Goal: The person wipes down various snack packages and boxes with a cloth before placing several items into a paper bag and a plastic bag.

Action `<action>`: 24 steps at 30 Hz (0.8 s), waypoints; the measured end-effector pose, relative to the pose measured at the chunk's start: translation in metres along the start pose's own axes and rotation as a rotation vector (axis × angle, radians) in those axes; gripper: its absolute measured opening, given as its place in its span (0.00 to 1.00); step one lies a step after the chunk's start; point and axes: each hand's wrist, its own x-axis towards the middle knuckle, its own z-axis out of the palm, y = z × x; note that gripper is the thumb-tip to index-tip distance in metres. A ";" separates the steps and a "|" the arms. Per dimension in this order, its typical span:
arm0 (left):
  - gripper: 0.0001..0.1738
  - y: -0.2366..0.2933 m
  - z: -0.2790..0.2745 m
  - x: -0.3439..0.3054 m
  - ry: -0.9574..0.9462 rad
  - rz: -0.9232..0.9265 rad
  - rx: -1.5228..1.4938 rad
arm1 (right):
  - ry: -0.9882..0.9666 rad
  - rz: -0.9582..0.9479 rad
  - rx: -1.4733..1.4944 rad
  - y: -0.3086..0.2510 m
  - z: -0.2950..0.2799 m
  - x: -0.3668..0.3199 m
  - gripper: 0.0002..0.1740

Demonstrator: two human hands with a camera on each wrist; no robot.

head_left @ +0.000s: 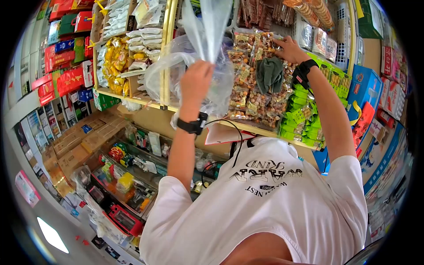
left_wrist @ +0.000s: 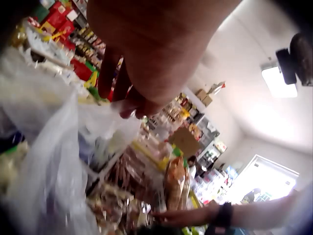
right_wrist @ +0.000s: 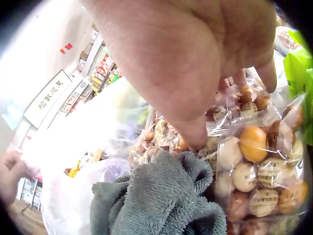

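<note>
In the head view my left hand [head_left: 195, 88] grips a clear plastic bag [head_left: 215, 31], which stretches away above the fist and lies crumpled around it. The left wrist view shows the same hand [left_wrist: 151, 54] pinching the film, with the bag [left_wrist: 61, 166] hanging at the left. My right hand [head_left: 291, 49] rests on clear packets of brown and tan round snacks [head_left: 240, 79], its fingers extended. A grey-green cloth [head_left: 269, 75] lies on those packets below the right hand. Close up, the right hand [right_wrist: 195, 63] touches packets [right_wrist: 254, 181] beside the fluffy cloth [right_wrist: 161, 196].
Green packets [head_left: 300, 115] lie right of the snacks, with wrapped sticks [head_left: 265, 14] behind. Yellow packets [head_left: 115, 62] fill a bin at the left. A yellow-edged divider [head_left: 167, 53] stands beside the bag. Below is a glass case [head_left: 128, 176] with toys; a blue box [head_left: 364, 86] stands far right.
</note>
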 end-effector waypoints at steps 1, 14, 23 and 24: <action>0.08 0.012 0.012 -0.010 -0.035 -0.030 -0.020 | -0.042 0.013 0.033 0.000 -0.004 0.000 0.36; 0.07 0.044 0.064 -0.029 -0.078 -0.065 -0.128 | 0.808 -0.067 0.202 -0.154 -0.114 0.166 0.44; 0.12 0.040 0.102 -0.051 -0.257 -0.094 -0.259 | 0.341 0.044 0.132 -0.141 -0.111 0.351 0.28; 0.11 0.041 0.105 -0.054 -0.272 -0.132 -0.293 | 0.327 0.043 0.128 -0.131 -0.106 0.365 0.28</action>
